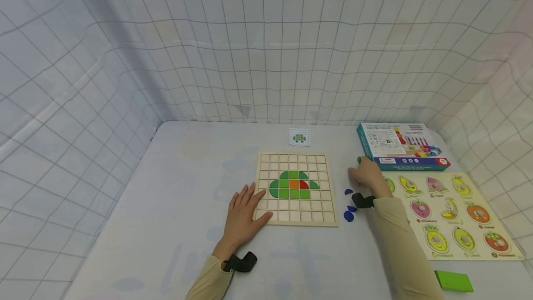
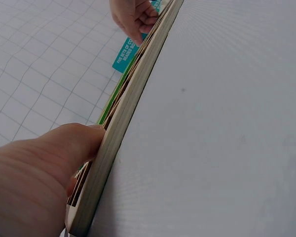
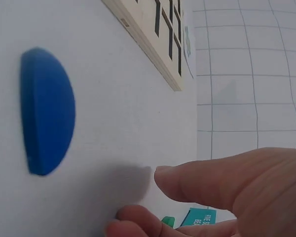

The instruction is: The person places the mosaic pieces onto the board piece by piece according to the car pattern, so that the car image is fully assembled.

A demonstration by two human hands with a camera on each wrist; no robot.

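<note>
In the head view, a wooden grid board [image 1: 296,219] carries green, orange and red pieces in a car-like shape. My left hand [image 1: 243,219] rests at the board's left edge, fingers spread, thumb [image 2: 84,140] against its near edge. Right of the board, my right hand [image 1: 368,175] is low over the table, its fingers bent and its thumb [image 3: 202,182] apart from them. A small green piece [image 1: 359,159] shows just beyond it; whether the fingers touch it cannot be told. Several blue pieces [image 1: 349,216] lie nearer, including a half-round piece [image 3: 49,111].
A picture card [image 1: 299,137] lies behind the board. At the back right is a printed toy box [image 1: 404,147]. A fruit puzzle board [image 1: 445,219] lies below it, partly behind the right forearm. A bright green block [image 1: 454,281] is at the front right.
</note>
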